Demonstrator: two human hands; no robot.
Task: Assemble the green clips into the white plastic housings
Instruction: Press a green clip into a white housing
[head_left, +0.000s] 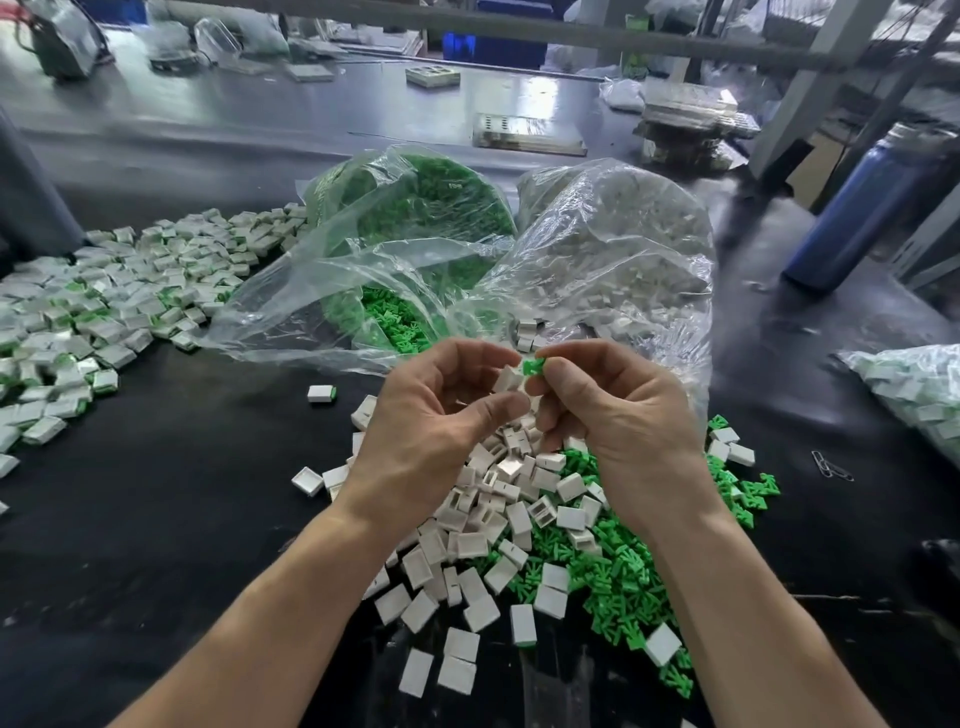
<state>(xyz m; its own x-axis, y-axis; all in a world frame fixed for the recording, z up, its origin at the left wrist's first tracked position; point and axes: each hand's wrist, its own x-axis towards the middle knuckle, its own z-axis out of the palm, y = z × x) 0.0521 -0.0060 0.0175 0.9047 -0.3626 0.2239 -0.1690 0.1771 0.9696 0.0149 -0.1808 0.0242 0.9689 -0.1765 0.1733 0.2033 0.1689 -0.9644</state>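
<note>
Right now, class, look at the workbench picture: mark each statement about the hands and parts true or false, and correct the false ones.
1. The right hand pinches a green clip. True.
2. The left hand is empty. False: it holds a white housing.
3. The clip is already fully inside the housing. False: it is still at the housing's edge, mostly outside.
4. Finished pieces lie in a heap to the left. True.
5. The bag of green clips stands beyond the hands. True.
</note>
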